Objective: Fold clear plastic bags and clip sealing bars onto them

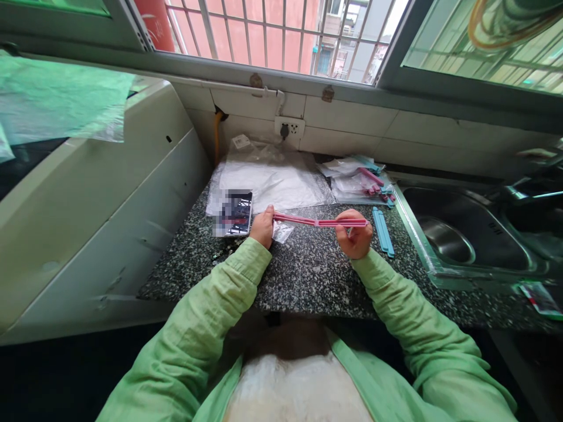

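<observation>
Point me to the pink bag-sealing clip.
In the head view, the pink bag-sealing clip is near the centre, held between the left hand and right hand, left of the loose blue clips on the speckled countertop.

1. Above the speckled black-and-white counter there is a grey-framed window, and daylight enters through it.
2. Metal bars stand outside, and beyond them one sees a pink building wall.
3. Under the window, the tiled wall is pale and carries a white socket.
4. At the right, a metal sink is set into the counter.
5. At the left stands a large pale unit.
6. Below the counter it is dark.
</observation>
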Demonstrator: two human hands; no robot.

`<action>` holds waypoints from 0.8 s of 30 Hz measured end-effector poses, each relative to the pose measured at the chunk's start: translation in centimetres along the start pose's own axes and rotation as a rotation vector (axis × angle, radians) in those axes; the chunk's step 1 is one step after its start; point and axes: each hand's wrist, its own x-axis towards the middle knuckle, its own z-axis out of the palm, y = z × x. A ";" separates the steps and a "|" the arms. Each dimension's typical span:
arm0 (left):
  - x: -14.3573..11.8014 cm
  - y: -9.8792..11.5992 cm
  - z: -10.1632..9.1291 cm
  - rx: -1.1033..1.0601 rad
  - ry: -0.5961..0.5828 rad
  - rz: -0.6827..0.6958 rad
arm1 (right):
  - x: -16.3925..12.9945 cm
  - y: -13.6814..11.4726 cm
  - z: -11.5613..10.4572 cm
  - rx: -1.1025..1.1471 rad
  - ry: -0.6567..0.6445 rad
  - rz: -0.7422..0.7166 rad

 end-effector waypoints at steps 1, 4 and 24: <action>0.0 0.0 0.0 -0.021 0.006 -0.012 | 0.0 0.0 0.0 0.009 0.002 0.012; 0.1 -0.1 0.1 -0.058 0.012 -0.029 | 0.1 -0.1 0.0 0.050 0.018 0.032; 0.5 -0.9 0.3 -0.242 0.037 -0.066 | -0.7 0.5 0.5 0.208 0.058 0.276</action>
